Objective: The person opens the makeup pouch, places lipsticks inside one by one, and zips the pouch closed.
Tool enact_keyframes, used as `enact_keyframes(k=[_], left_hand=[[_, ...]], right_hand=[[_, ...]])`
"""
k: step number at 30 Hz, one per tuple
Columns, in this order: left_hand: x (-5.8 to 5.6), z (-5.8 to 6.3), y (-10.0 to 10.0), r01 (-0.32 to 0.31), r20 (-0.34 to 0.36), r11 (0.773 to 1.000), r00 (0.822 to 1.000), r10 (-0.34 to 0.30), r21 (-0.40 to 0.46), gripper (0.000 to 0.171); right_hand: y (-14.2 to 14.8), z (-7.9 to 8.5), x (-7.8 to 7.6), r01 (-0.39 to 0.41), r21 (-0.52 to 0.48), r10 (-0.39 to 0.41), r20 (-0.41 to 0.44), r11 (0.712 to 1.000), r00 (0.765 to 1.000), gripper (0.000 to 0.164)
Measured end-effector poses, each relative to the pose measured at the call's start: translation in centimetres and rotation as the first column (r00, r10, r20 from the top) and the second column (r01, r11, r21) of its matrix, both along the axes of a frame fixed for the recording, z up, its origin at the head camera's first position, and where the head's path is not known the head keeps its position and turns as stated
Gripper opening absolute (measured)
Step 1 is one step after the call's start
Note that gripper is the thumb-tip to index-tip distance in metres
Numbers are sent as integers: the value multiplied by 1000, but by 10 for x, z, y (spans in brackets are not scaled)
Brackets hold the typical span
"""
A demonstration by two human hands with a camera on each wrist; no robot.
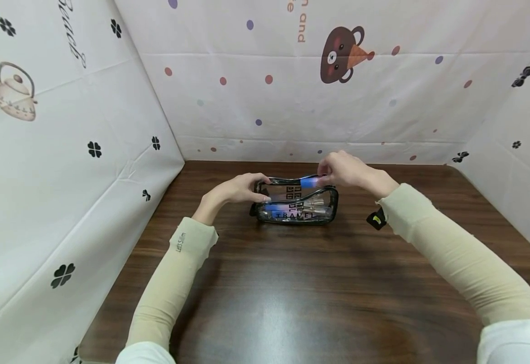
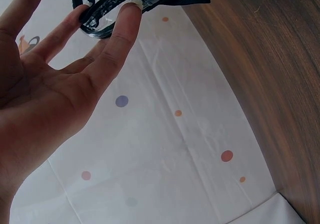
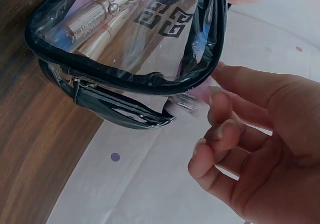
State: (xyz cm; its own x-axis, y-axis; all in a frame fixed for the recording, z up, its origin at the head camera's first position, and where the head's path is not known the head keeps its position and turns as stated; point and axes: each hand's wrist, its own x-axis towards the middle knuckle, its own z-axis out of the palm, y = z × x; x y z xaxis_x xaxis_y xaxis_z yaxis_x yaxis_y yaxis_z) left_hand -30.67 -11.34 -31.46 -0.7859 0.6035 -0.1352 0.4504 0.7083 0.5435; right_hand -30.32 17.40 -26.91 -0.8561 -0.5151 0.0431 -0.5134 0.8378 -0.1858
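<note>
A clear plastic pouch with black trim (image 1: 298,222) and the word TRAVEL on its front lies on the table, its top gaping. My left hand (image 1: 242,188) holds the pouch's left end, thumb at the front rim and fingers at the back one. At the upper right of the opening, my right hand (image 1: 344,169) pinches a slim blue-and-pink tube (image 1: 309,182), blurred in the right wrist view. Inside the pouch are several cosmetic tubes, among them a shiny gold-pink one (image 3: 95,19). A metal zip pull (image 3: 75,82) hangs at the pouch's edge.
The dark wooden table (image 1: 265,283) stretches in front of the pouch. White printed cloth (image 1: 269,101) hangs behind it, close to the table's back edge, and covers both sides too. A small black device (image 1: 376,219) sits at the right sleeve's cuff.
</note>
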Motion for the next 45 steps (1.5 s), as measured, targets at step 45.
enact_keyframes(k=[45], left_hand=[[-1,-2,0,-6,14,1000,1000,6,10,53]], right_hand=[[154,-47,-13,430,204,-473,270,879,839,44]])
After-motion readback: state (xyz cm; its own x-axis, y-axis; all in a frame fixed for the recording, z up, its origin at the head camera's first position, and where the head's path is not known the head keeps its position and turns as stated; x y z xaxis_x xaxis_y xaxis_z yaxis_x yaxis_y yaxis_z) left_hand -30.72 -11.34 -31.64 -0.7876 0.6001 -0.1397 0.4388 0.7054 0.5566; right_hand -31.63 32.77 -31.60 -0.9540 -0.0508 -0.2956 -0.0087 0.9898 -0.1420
